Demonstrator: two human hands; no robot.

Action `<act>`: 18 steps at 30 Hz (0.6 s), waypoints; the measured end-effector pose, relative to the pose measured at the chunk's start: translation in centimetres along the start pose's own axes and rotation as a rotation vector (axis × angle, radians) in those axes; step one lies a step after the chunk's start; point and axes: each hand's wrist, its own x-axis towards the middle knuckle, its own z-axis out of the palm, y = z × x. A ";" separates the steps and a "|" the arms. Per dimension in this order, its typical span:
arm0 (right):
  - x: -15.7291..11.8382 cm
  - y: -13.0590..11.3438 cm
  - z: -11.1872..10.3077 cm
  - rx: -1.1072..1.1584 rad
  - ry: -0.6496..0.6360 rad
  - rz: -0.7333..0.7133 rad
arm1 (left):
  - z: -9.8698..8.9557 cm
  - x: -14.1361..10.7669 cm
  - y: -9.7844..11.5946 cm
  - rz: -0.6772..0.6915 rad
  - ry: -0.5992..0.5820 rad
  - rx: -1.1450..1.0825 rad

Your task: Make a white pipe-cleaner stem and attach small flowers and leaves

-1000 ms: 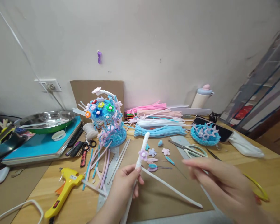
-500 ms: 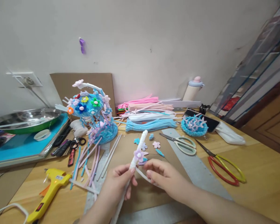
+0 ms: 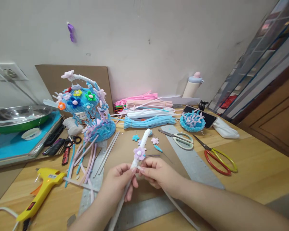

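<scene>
white wrapped stem (image 3: 144, 141) is gripped by left hand (image 3: 122, 178), fingers closed | stem is held beyond both hands, long axis leaned right | white strip (image 3: 179, 208) is pinched by right hand (image 3: 160, 173), just beside stem; left nearer

Left hand (image 3: 122, 179) and right hand (image 3: 157, 173) pinch close together.

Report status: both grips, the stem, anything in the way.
Left grip pinching wrapped white stem, lilac flower attached. Right grip pinching white strand close beside it. Pink flower lies beyond, apart from both.
</scene>
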 end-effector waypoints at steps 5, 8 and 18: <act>-0.4 -0.6 -0.1 -0.072 0.023 0.023 | 0.2 -0.3 0.2 -0.030 -0.069 -0.062; -0.1 0.0 -0.3 -0.170 0.061 -0.085 | 0.4 -0.2 -0.3 -0.011 -0.071 -0.030; -0.3 0.5 0.1 -0.387 0.209 -0.240 | 0.8 0.0 -1.1 0.031 -0.051 0.011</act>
